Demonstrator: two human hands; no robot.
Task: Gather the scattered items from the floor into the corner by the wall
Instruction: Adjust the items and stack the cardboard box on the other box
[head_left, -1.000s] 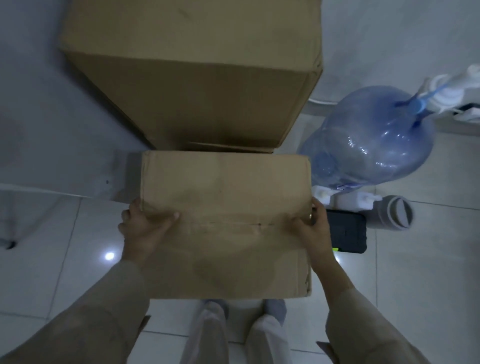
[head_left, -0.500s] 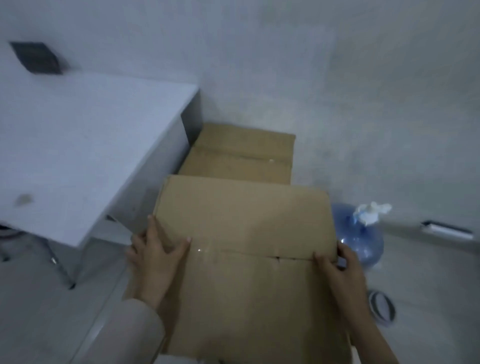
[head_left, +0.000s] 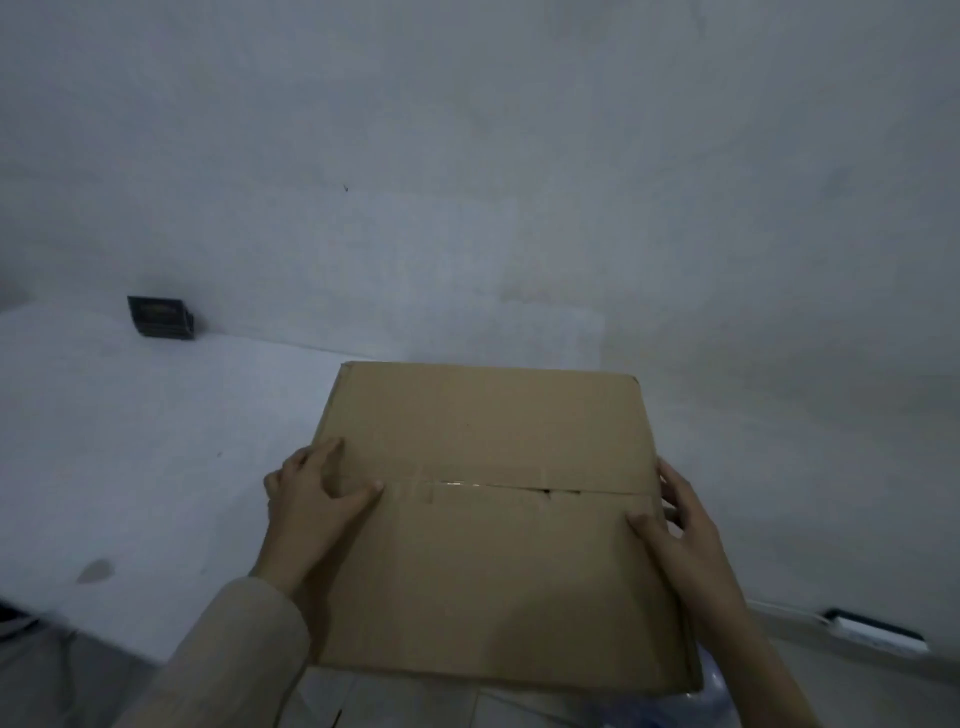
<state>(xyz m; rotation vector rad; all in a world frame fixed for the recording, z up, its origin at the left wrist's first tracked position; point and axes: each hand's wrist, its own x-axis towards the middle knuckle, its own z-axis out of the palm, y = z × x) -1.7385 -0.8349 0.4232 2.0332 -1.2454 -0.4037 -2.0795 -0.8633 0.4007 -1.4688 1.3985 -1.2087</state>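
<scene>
The cardboard box (head_left: 488, 525) is carried at chest level in front of the wall (head_left: 519, 182), with the white table (head_left: 130, 441) to its left. One hand is on each side so the wide load stays level. The left hand (head_left: 311, 499) grips the box's left edge, thumb lying along the taped seam on top and fingers curled down the side. The right hand (head_left: 680, 525) clasps the right edge the same way, thumb on the lid. Both thumbs likely press the flaps shut. A small dark object (head_left: 161, 317) sits on the table, left of the box and against the wall.
</scene>
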